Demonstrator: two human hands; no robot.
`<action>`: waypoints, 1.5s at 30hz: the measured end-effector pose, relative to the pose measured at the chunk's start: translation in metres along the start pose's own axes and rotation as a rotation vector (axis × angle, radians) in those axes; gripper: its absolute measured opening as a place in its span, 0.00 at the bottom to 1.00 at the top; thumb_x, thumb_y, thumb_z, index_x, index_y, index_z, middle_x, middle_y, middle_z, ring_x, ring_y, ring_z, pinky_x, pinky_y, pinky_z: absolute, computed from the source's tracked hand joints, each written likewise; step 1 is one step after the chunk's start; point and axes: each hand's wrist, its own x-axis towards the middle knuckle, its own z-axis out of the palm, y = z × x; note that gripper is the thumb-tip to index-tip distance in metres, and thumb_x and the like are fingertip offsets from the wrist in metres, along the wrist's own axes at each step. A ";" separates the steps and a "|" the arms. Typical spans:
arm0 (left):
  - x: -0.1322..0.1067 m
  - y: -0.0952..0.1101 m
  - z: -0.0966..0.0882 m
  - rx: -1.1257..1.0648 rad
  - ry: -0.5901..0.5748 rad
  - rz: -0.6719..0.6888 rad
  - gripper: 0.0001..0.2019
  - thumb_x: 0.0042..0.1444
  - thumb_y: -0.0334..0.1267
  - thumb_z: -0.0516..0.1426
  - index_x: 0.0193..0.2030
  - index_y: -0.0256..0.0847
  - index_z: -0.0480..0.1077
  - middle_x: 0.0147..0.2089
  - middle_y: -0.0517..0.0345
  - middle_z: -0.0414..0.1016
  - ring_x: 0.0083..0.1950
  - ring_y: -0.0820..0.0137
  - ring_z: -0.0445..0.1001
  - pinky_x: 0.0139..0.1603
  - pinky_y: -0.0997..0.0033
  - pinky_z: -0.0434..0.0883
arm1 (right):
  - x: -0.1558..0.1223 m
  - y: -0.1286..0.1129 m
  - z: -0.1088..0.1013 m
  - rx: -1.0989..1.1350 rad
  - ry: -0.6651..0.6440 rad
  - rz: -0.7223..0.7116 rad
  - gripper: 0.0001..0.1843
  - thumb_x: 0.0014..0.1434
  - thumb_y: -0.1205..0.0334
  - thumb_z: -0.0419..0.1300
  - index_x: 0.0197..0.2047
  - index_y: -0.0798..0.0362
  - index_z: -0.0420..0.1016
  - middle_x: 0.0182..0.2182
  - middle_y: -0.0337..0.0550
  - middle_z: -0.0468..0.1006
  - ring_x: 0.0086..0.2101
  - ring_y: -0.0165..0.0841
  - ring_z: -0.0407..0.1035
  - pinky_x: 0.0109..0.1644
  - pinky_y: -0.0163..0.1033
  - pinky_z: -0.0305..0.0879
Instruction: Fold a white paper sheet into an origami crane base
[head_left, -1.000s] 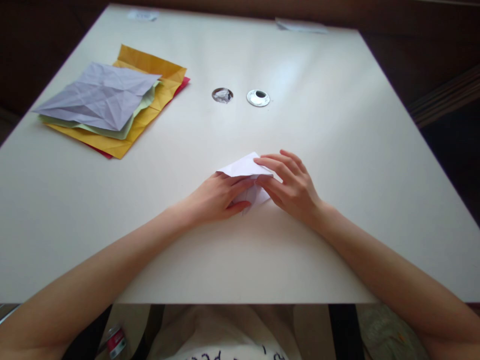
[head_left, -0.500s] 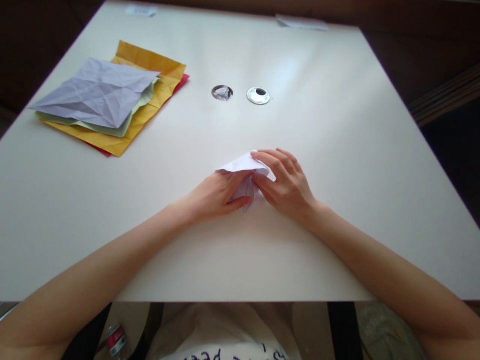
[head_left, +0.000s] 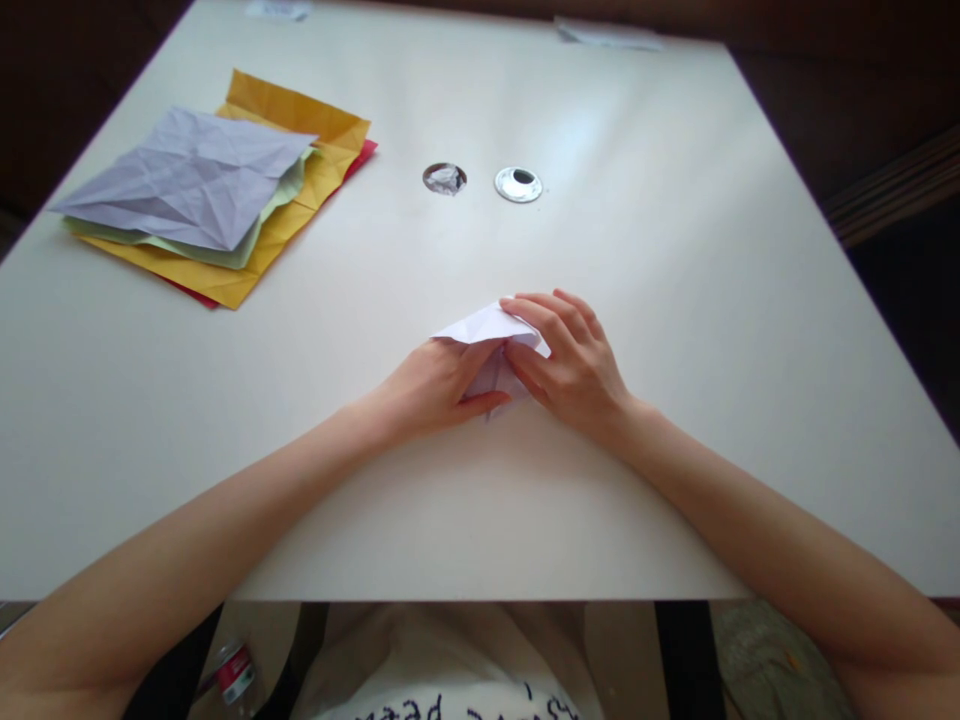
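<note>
**Folding in progress, head view.** A folded white paper (head_left: 487,326) is shown near the middle of the table (head_left: 675,300), towards its near edge, and is raised partly off the surface between both hands. The left hand (head_left: 431,385) is closed on the lower left part, with the fingers curled over the paper and the thumb tucked beneath. The right hand (head_left: 579,365) is set against the right side. Its fingers are only slightly bent, with the tips pressed onto the upper flap; its thumb is hidden. Several folds are judged to be done, since the sheet is reduced to a small pointed packet. No finished figure can be recognised, so further folding is judged to remain. A stack of creased coloured sheets (head_left: 210,190) lies well apart at the far left. A round hole (head_left: 444,178) and a metal ring (head_left: 518,184) are seen beyond the hands.
</note>
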 end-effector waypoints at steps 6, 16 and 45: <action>0.001 0.001 0.000 0.015 -0.012 -0.020 0.24 0.51 0.40 0.56 0.54 0.38 0.56 0.54 0.47 0.65 0.51 0.59 0.67 0.46 0.62 0.67 | -0.002 0.000 0.002 0.009 0.020 0.001 0.10 0.59 0.69 0.48 0.38 0.49 0.68 0.48 0.42 0.69 0.50 0.35 0.60 0.57 0.47 0.55; 0.002 -0.001 0.001 0.001 0.001 -0.003 0.20 0.53 0.40 0.54 0.52 0.37 0.59 0.51 0.48 0.67 0.50 0.61 0.68 0.45 0.64 0.67 | -0.002 -0.002 0.004 0.035 0.040 0.025 0.15 0.60 0.68 0.46 0.49 0.48 0.63 0.48 0.42 0.69 0.51 0.33 0.61 0.58 0.45 0.55; 0.000 -0.005 -0.009 -0.094 -0.136 -0.043 0.35 0.46 0.43 0.60 0.60 0.40 0.51 0.56 0.49 0.63 0.53 0.60 0.65 0.49 0.64 0.65 | -0.003 0.000 0.005 0.120 -0.022 0.088 0.16 0.61 0.66 0.45 0.51 0.44 0.61 0.49 0.40 0.67 0.51 0.36 0.59 0.58 0.49 0.52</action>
